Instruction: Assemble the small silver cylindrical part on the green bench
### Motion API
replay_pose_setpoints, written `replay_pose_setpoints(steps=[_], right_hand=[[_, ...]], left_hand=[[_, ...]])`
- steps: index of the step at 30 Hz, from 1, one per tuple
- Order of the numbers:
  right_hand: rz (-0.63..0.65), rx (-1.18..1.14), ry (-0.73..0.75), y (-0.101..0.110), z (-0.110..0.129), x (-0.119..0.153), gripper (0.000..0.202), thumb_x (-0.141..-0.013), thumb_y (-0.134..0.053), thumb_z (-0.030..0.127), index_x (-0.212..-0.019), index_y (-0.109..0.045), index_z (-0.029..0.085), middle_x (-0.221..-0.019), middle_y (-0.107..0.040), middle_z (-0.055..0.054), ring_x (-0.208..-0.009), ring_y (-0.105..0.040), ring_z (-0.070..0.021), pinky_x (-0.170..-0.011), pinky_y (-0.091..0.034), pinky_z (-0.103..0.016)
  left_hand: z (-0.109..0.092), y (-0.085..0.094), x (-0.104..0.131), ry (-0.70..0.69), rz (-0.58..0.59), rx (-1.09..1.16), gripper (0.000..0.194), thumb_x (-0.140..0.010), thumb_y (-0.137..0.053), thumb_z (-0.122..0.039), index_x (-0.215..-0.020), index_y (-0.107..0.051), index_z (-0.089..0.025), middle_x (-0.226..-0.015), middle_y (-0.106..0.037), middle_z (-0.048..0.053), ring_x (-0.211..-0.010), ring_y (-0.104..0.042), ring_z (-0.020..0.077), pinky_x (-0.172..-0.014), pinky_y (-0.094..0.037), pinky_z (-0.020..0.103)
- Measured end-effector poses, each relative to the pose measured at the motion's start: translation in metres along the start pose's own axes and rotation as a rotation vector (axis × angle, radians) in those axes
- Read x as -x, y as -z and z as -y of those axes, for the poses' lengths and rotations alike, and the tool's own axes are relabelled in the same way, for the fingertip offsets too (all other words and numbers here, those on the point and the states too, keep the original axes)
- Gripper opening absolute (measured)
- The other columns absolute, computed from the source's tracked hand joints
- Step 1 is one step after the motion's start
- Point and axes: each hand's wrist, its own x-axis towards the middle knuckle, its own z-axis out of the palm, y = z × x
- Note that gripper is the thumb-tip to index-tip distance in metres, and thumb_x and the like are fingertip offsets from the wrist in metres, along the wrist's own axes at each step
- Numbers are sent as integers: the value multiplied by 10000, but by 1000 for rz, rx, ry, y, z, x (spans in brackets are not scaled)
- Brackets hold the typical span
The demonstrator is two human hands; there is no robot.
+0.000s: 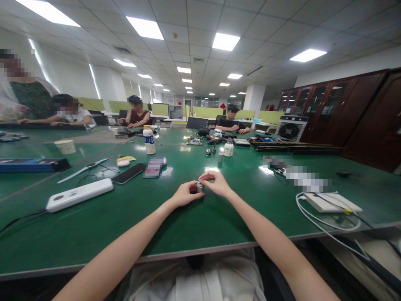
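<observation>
A small grey metal cylinder [200,189] stands upright on the green table [188,228], straight in front of me. My left hand [185,195] grips its side between thumb and fingers. From the right, my right hand [216,184] reaches over with its fingertips pinched together at the cylinder's top; whatever sits between them is too small to make out. A second, similar metal cylinder [220,157] stands farther back, beside a round white jar [228,148] with a narrow top. Small dark metal parts [208,151] lie to the left of that cylinder.
Left are a white power bank-like box [79,195] with a cable, a black phone [129,173], a pixelated phone [154,167] and a bottle [149,140]. Right, a white box [332,202] lies among cables. Several people sit or stand around the far sides.
</observation>
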Motion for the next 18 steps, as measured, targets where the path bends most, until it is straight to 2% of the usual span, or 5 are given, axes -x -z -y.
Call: replay_pose_setpoints(steps=[4,7,11,14,18], right_hand=[[-22,176,33,-1,4,3,165,-773,-714,223,-938,-705,209,-830,-760,-23,-834,-729,-199,-836,-552,-348],[-101,295,8,-1,7,3,192,-821,-701,304,-1000,-695,236,-723,-732,7,-748,-715,-186,-817,-541,-331],[-191,236,-18,3,9,2,218,-890,-622,359,-1052,-666,219,-707,-726,3,-741,-723,-184,-815,-545,-329],[-110,133,25,4,10,3,262,-840,-662,274,-1095,-657,213,-931,-762,-33,-908,-732,-193,-876,-543,-338],[5,126,44,1,13,5,280,-771,-691,156,-1045,-692,214,-921,-768,-33,-917,-739,-206,-932,-533,-376]], left_hand=[[-3,0,0,17,11,-6,510,-700,-772,-398,-1125,-655,-142,-1084,-748,102,-995,-708,273,-964,-528,441],[-4,0,1,26,17,5,535,-692,-774,-407,-1139,-646,-141,-1096,-746,100,-1008,-706,276,-979,-521,447],[-4,0,1,34,8,-16,515,-679,-783,-423,-1103,-655,-158,-1082,-749,86,-1004,-706,272,-967,-531,436],[-4,1,1,22,5,-35,515,-688,-775,-434,-1100,-654,-151,-1080,-749,91,-993,-709,271,-962,-533,432],[-3,1,1,9,12,-46,549,-704,-759,-438,-1151,-640,-143,-1081,-748,103,-991,-709,284,-952,-535,445]])
